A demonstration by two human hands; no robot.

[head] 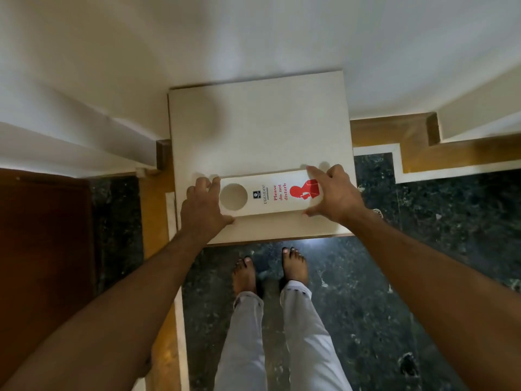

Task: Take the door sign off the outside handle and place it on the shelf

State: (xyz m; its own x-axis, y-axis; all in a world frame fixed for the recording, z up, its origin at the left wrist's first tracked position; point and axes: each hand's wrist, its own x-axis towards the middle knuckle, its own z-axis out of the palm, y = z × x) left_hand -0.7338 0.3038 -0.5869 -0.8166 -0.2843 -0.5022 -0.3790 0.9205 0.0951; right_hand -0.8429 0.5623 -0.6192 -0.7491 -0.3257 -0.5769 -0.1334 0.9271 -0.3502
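The white door sign (267, 194), printed "Please do not disturb" in red with a red figure and a round hole at its left end, lies lengthwise across the near part of the white shelf (259, 128). My left hand (203, 208) grips the sign's hole end, fingers on its far edge and thumb at its near edge. My right hand (334, 193) grips the other end over the red figure, fingers spread along both long edges. The sign looks flat on or just above the shelf top; I cannot tell which.
White walls meet behind the shelf. A dark brown door (42, 249) stands at the left. The floor is dark green marble (394, 277) with wooden and white borders. My bare feet (267, 270) stand right below the shelf's front edge.
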